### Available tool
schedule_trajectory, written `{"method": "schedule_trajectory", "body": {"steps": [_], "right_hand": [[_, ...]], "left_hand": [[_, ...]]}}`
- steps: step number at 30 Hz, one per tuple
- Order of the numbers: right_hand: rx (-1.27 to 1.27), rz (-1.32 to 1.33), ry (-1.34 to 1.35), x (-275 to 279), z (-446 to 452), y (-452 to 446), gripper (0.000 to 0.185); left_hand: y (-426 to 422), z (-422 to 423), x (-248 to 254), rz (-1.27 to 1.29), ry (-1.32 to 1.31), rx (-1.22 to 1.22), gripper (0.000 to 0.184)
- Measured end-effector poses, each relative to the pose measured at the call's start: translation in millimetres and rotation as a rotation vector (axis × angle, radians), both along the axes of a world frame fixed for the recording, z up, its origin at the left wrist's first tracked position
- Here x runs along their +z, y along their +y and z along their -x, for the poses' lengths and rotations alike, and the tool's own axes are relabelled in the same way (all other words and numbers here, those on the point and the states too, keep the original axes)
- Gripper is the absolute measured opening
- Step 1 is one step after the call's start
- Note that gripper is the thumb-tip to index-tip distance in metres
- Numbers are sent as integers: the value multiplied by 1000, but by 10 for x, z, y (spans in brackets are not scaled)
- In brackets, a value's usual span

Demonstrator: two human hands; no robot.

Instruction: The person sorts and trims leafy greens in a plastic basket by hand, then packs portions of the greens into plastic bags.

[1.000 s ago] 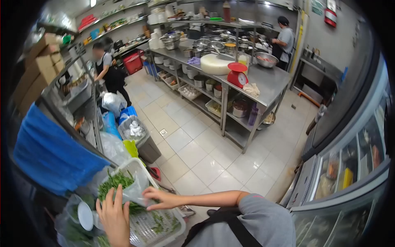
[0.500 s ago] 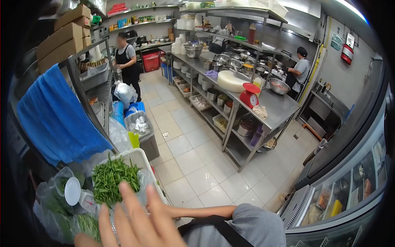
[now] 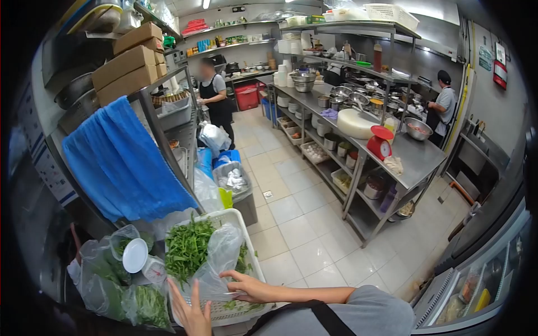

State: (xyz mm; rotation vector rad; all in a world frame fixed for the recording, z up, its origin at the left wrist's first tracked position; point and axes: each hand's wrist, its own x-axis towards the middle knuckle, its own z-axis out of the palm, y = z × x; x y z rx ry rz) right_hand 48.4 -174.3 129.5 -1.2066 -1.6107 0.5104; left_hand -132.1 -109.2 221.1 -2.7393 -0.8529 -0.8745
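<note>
A white plastic basket (image 3: 250, 244) holds a heap of leafy greens (image 3: 191, 249), with a clear plastic bag (image 3: 223, 253) over their right side. My right hand (image 3: 249, 287) reaches in above the basket, its fingers and thumb closed on the bag's lower edge. At the basket's near left corner is my left hand (image 3: 191, 312), fingers spread, close to the bag and holding nothing that I can see. Left of the basket stands a small dial scale (image 3: 153, 270) with a white round pan (image 3: 135, 255). Bagged greens (image 3: 150, 305) lie in front of the scale.
A blue towel (image 3: 126, 162) hangs on the rack at left. Beyond the basket stands a grey bin (image 3: 245, 204). A steel table (image 3: 412, 171) with a red scale (image 3: 380, 143) is across the tiled floor. Two people work farther off, one left (image 3: 216, 101), one right (image 3: 445, 106).
My left hand has dropped from close before the camera to the basket's near corner. My right hand, hidden before, now shows at the bag. The view has turned left.
</note>
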Motion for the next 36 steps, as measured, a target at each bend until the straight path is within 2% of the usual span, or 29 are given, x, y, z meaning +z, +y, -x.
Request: {"method": "schedule_trajectory", "body": {"steps": [1, 3, 5, 7, 8, 11, 12, 15, 17, 18, 21, 22, 25, 26, 28, 29, 31, 32, 33, 34, 35, 36], "right_hand": [[10, 0, -2, 17, 8, 9, 27], [-54, -187, 17, -148, -15, 99, 23], [-123, -254, -63, -280, -179, 180, 26], [-278, -142, -83, -441, -321, 256, 30], [-380, -99, -254, -400, -352, 250, 33], [-239, 41, -196, -763, -419, 452, 32], [-160, -56, -126, -936, -424, 574, 23], [-125, 118, 76, -1067, -327, 772, 17], [132, 296, 623, -791, -254, 700, 17], [297, 372, 887, -691, -218, 671, 17], [362, 347, 783, -742, -253, 659, 23], [418, 313, 652, -701, -248, 582, 31], [384, 367, 369, -610, -180, 330, 34], [182, 321, 37, -712, -187, 381, 36], [-211, 63, 90, -852, -200, 468, 40], [-406, -68, 112, -904, -185, 467, 41], [-569, 61, 38, -691, -327, 355, 44], [-619, 33, 16, -846, -471, 443, 41], [-642, 6, -1, -902, -536, 546, 37], [-518, 117, 248, -1000, -551, 628, 38], [-380, 250, 486, -946, -603, 642, 39], [-149, 388, 718, -793, -594, 567, 38]], "left_hand": [[-4, 22, -226, 117, -118, 26, 29], [162, 206, -873, 358, -271, 36, 26], [296, 270, -1299, 614, -366, -148, 19], [306, 129, -1491, 1023, -530, -192, 16], [247, 64, -1533, 1233, -616, -220, 16], [154, -95, -1294, 1832, -1321, -564, 14], [206, -35, -1431, 1941, -1475, -487, 13], [588, 308, -2065, 2141, -1138, -975, 21], [998, 619, -2519, 2045, -903, -835, 24], [1058, 636, -2455, 1977, -815, -769, 25], [1032, 642, -2261, 1314, -268, 38, 68], [1010, 635, -2168, 1318, -390, 50, 68], [1052, 696, -2249, 700, -332, 1, 64], [1055, 658, -2284, 1012, -664, -107, 53], [825, 301, -1935, 1599, -1362, -322, 31], [676, 199, -1748, 1710, -1354, -354, 33], [424, 118, -1451, 1922, -1339, -427, 38], [471, 161, -1601, 1603, -1019, -559, 22], [504, 196, -1674, 1402, -752, -529, 17], [548, 253, -1774, 1173, -519, -496, 17], [560, 152, -1710, 1091, -333, -353, 16], [617, 114, -1754, 766, -237, -213, 17]]}}
